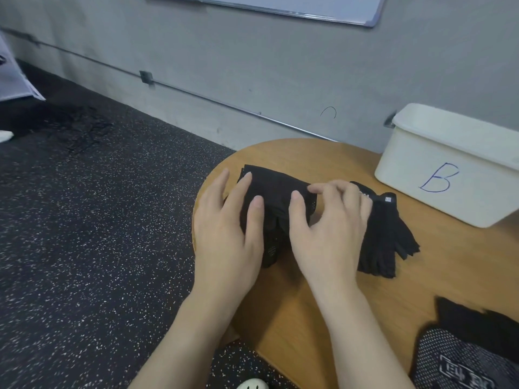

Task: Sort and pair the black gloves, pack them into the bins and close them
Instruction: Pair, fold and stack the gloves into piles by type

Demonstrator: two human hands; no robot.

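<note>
Head view: left hand (pixel 227 234) lies flat on the folded black glove (pixel 276 192), right hand (pixel 331 231) pinches its edge

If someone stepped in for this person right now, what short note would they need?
Left hand: flat, pressing the folded black gloves on the round wooden table.
Right hand: fingers curled, pinching the same gloves' edge.
Another black glove pair lies just right of them; more gloves at the near right edge.
White bin marked B stands at the far right, lid on.
Left: pack, close.
</note>
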